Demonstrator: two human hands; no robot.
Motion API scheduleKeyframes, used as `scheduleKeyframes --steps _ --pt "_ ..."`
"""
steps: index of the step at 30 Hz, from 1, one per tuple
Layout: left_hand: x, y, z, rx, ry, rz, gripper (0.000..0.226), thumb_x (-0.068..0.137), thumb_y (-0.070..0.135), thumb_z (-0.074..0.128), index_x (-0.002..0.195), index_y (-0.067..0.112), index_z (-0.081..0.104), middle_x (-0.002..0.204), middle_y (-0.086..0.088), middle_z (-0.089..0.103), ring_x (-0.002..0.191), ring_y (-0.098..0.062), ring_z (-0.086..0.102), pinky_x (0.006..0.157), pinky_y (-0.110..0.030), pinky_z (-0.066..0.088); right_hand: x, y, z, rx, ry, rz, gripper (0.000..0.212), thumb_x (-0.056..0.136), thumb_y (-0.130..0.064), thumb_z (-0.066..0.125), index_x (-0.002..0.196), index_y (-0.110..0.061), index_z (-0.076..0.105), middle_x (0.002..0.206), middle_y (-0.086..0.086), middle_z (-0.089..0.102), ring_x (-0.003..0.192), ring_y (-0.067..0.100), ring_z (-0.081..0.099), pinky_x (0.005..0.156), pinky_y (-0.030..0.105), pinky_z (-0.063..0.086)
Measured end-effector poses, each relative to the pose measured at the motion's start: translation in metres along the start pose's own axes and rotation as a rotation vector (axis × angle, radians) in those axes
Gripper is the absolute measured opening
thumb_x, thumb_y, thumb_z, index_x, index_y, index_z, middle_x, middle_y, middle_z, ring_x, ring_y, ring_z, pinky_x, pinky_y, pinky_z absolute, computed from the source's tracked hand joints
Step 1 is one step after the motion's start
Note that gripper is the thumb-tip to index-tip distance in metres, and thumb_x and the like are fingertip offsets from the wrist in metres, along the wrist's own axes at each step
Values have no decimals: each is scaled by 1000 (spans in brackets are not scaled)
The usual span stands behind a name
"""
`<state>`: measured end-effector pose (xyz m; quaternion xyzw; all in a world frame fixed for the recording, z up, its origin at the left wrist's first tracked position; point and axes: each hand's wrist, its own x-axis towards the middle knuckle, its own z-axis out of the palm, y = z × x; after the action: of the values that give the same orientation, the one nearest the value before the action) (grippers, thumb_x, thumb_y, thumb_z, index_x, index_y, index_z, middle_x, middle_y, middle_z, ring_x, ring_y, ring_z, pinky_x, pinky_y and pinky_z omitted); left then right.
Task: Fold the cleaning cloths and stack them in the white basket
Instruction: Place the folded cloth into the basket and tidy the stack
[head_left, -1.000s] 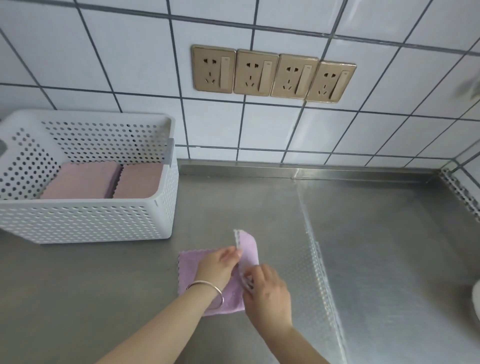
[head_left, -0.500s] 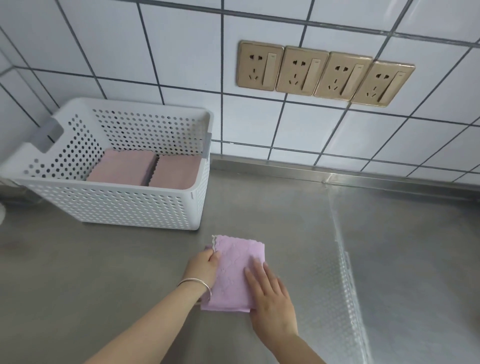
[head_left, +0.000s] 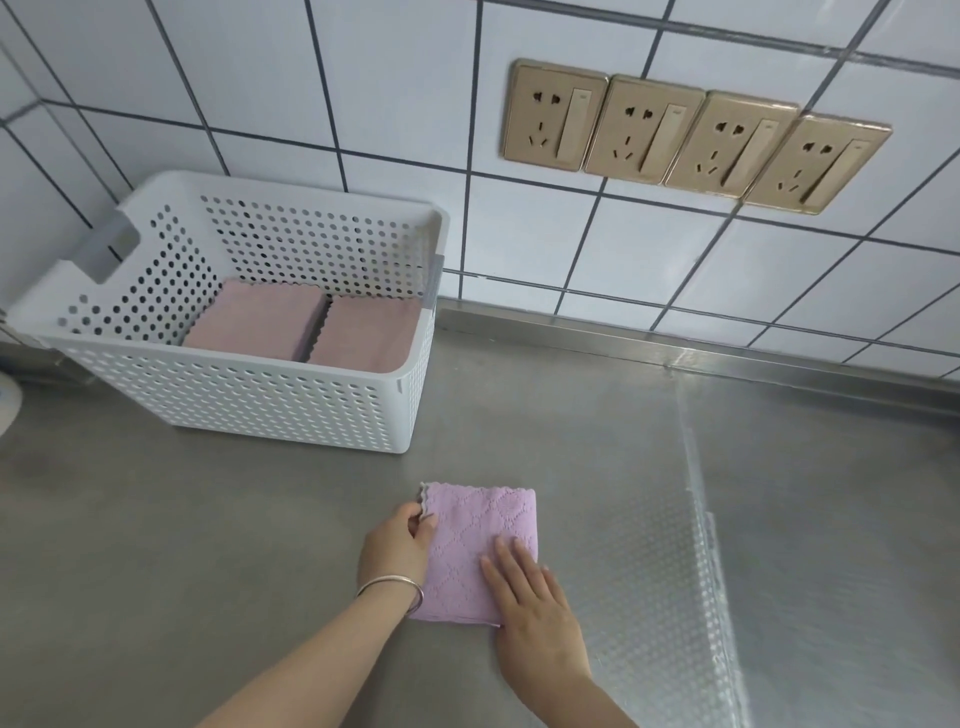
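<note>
Head view: folded cloth (head_left: 475, 551) flat, long axis running away from person.

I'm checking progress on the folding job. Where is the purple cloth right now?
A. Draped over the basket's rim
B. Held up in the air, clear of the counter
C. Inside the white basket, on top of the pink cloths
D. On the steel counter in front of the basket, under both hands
D: the purple cloth lies folded on the counter, the right hand flat on it and the left hand pinching its edge, outside the white basket.
</note>
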<state>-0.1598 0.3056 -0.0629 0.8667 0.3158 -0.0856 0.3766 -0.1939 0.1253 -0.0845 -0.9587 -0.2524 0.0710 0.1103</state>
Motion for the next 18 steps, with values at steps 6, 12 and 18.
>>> scheduleKeyframes --steps 6,12,18 --pt "-3 -5 6 -5 172 76 20 86 22 57 104 14 59 100 -7 64 91 -31 61 74 -34 48 -2 11 -17 135 113 -137 51 78 -38 47 125 -20 53 137 -2 51 126 14 42 98 30 32" --pt "-11 -12 29 527 94 773 54 81 38 39 126 14 57 134 -3 55 129 -23 38 108 -40 24 33 22 -15 -1 49 -3 62 87 -35 34 146 -21 22 155 -4 20 143 13 13 108 30 16" --pt "-3 -32 41 698 -47 776 69 82 55 40 137 14 43 145 -11 40 145 -21 -3 111 -37 12 39 30 3 -90 -77 8 58 96 -44 17 146 -14 16 152 1 30 144 14 2 111 38 8"
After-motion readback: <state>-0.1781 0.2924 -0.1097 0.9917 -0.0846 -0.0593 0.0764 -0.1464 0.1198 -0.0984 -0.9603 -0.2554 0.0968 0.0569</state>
